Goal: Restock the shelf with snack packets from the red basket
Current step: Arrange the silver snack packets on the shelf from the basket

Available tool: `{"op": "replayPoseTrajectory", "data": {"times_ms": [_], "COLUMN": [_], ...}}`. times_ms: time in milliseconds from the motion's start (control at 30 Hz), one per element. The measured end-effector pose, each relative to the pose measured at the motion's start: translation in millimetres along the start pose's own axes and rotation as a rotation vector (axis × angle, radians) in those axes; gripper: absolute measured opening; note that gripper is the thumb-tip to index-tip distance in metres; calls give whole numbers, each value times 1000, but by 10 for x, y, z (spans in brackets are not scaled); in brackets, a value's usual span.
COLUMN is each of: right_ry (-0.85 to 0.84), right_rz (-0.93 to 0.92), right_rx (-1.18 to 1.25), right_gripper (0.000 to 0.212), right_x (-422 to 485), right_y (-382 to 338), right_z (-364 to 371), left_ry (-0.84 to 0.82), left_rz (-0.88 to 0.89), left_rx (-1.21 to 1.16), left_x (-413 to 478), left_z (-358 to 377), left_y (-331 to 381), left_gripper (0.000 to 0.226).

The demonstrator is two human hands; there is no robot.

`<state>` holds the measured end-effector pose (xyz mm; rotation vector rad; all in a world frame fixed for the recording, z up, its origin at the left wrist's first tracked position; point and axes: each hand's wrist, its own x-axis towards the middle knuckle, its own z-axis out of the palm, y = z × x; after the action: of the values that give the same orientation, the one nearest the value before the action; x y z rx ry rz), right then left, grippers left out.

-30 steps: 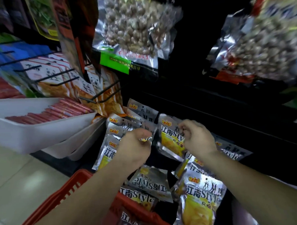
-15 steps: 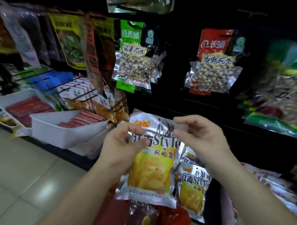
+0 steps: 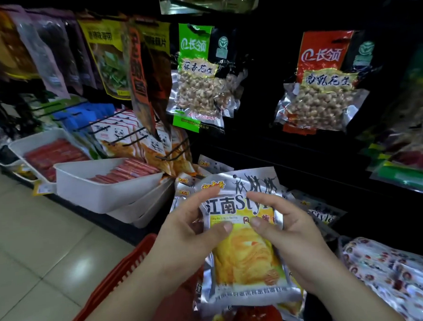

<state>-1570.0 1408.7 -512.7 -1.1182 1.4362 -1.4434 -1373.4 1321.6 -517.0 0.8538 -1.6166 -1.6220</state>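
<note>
Both hands hold one silver and yellow snack packet (image 3: 246, 260) upright in front of the shelf. My left hand (image 3: 184, 236) grips its left edge, thumb across the front. My right hand (image 3: 288, 229) grips its right edge, thumb on the front too. The red basket (image 3: 118, 278) sits below my left forearm, with more packets partly hidden under the held one. Matching packets (image 3: 322, 216) hang on the dark lower shelf behind my hands.
White trays (image 3: 90, 187) of red sausage sticks jut out at the left. Peanut bags (image 3: 197, 88) (image 3: 323, 87) hang above on hooks. Metal pegs (image 3: 171, 154) with panda packets stick out left of centre. Patterned packets (image 3: 390, 274) lie at the lower right. Tiled floor (image 3: 40, 252) lies left.
My hands left the hanging packets and lifted one packet up in front of me. Since half a second ago both hands slid lower on it, and the view moved closer.
</note>
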Motion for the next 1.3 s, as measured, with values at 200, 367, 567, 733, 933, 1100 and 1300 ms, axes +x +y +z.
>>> {"op": "replayPoseTrajectory", "data": {"times_ms": [200,367,567,733,933,1100,1300], "right_ry": [-56,-11,54,-125,-88,-153,14], "right_rz": [30,35,96,183,103,59,-147], "right_rx": [115,188,152,136,-20,-81,-353], "right_gripper": [49,52,48,75,78,80,52], "right_x": [30,50,80,69,87,56,21], "right_y": [48,81,96,115,111,120,45], "right_z": [4,-45,-161,-252,-257,-246,-61], "left_ry": [75,-16,-23,-38,-89,-74,-19], "left_rz": [61,-47,-4,-19,-19,-18,90], "left_rx": [-68,-7,101,74,41,9,214], "left_x": [33,27,16,-11,-46,-51,-59], "left_z": [32,2,-35,-98,-95,-108,95], "left_y": [35,71,97,140,175,150,17], "left_gripper": [49,62,50,60,87,91,70]}}
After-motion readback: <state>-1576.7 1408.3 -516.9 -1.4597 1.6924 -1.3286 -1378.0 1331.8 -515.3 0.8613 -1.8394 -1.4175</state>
